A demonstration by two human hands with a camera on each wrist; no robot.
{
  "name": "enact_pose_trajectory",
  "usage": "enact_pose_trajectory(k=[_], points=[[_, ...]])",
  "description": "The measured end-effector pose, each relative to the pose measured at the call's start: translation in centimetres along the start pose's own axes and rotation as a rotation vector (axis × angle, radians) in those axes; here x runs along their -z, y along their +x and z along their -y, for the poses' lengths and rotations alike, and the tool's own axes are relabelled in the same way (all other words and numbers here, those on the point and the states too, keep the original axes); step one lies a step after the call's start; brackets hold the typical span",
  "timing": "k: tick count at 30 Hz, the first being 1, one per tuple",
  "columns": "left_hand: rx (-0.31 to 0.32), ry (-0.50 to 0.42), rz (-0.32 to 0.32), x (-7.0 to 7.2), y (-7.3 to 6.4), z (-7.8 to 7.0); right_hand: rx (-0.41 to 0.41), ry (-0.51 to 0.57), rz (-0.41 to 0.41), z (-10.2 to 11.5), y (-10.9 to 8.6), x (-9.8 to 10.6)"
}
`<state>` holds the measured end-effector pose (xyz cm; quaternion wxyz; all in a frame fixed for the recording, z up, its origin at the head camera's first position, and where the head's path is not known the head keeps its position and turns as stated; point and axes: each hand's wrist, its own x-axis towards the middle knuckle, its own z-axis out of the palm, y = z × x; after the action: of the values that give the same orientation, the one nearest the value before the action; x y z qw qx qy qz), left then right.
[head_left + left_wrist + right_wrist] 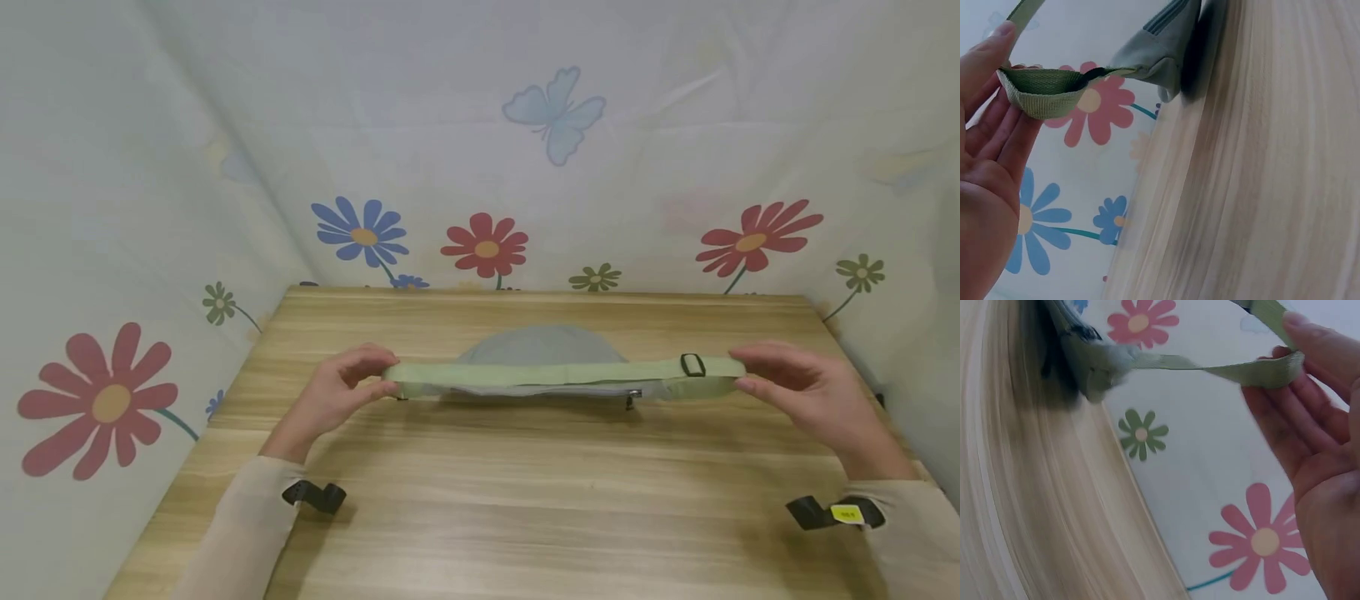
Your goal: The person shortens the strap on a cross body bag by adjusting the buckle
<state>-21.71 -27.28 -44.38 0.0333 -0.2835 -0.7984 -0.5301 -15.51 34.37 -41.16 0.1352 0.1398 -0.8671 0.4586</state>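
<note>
A grey-green waist bag sits on the wooden table, its rounded side towards the back. Its pale green strap is stretched sideways across the front of it. My left hand pinches the strap's left bend between thumb and fingers; in the left wrist view the webbing loops over the fingers. At the right bend, my right hand pinches the strap likewise, and the right wrist view shows the webbing folded against the fingers. A black slider buckle lies near the right hand. Below it hangs a zipper pull.
The wooden tabletop extends in front of the bag and to both sides. Behind and at the left hangs a pale cloth printed with flowers and a butterfly. Each wrist wears a black camera mount.
</note>
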Motion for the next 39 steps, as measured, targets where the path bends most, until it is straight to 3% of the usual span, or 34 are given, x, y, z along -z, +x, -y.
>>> enact_pose_trajectory(k=[3,6,10,13,15,18,21,24,32,39], points=[[-0.002,-0.046,-0.051,-0.1,0.1,-0.3,-0.013,0.055,-0.044,0.2,0.1,-0.3],[-0.031,-0.077,-0.105,-0.2,0.2,-0.5,0.035,0.146,-0.08,0.5,0.5,-0.4],[-0.061,-0.103,-0.158,-0.3,0.3,-0.6,0.114,0.331,-0.062,0.4,1.0,-0.2],[-0.049,-0.105,-0.169,-0.4,0.3,-0.5,0.171,0.426,-0.026,0.1,1.2,0.1],[-0.034,-0.096,-0.165,-0.4,0.2,-0.4,0.183,0.407,-0.018,0.0,1.3,0.3],[-0.047,-0.096,-0.137,-0.3,0.1,0.0,0.155,0.27,-0.012,-0.2,1.2,0.5],[-0.089,-0.074,-0.084,0.0,-0.2,0.5,0.11,0.122,0.02,-0.3,1.1,0.7],[-0.099,-0.019,-0.018,0.3,-0.5,0.9,0.096,0.049,0.081,-0.7,0.8,0.6],[-0.051,0.156,0.1,0.3,-1.5,1.4,0.376,-0.025,0.17,-2.5,0.3,-0.9],[0.062,0.286,0.2,-0.4,-2.1,0.9,0.356,-0.091,0.2,-3.2,-1.1,-1.9]])
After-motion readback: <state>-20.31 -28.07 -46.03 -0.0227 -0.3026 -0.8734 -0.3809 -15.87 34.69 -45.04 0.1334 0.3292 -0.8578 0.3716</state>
